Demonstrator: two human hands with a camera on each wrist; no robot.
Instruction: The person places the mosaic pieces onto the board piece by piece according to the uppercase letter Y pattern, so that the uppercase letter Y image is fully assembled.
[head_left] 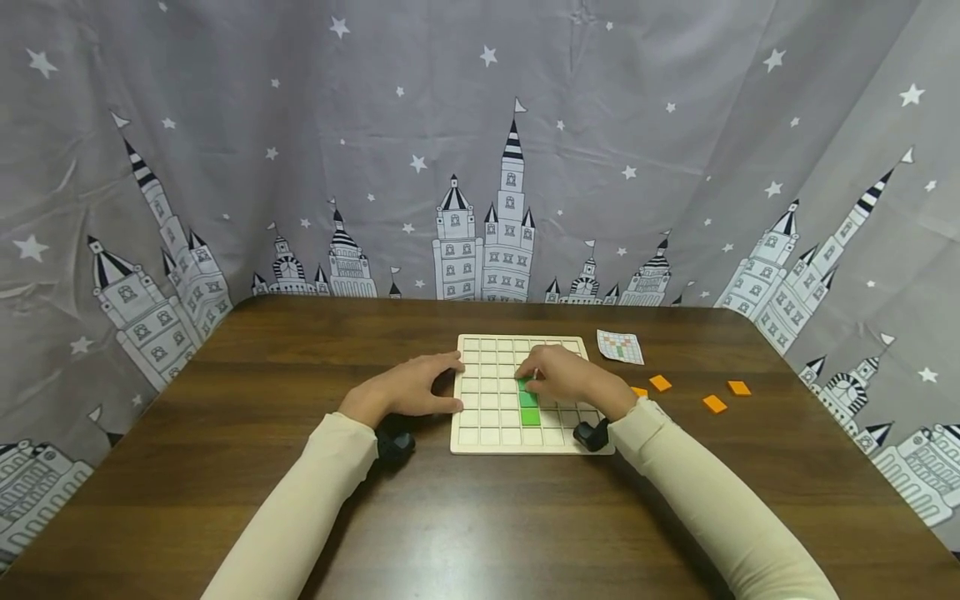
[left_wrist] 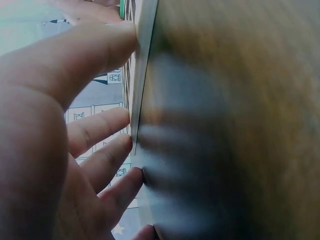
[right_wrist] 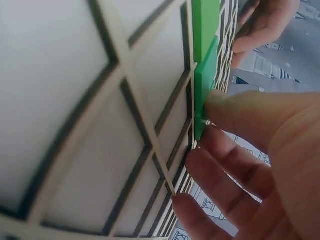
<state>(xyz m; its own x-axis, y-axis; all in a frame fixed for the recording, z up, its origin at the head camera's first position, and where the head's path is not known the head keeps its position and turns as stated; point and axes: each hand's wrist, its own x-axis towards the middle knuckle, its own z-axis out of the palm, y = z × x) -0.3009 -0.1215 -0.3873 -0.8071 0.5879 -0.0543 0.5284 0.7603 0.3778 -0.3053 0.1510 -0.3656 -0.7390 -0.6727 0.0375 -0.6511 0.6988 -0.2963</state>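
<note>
A pale wooden grid board lies on the brown table. My left hand rests beside it, its straight fingers touching the board's left edge. My right hand is over the middle of the board. Its thumb and forefinger pinch the end of a green tile, which sits slightly tilted on the grid. A second green tile lies flat in the cells just in front of it.
Several orange tiles lie loose on the table right of the board. A small printed pattern card sits at the board's back right corner. A star-and-castle curtain closes off the far side and both flanks.
</note>
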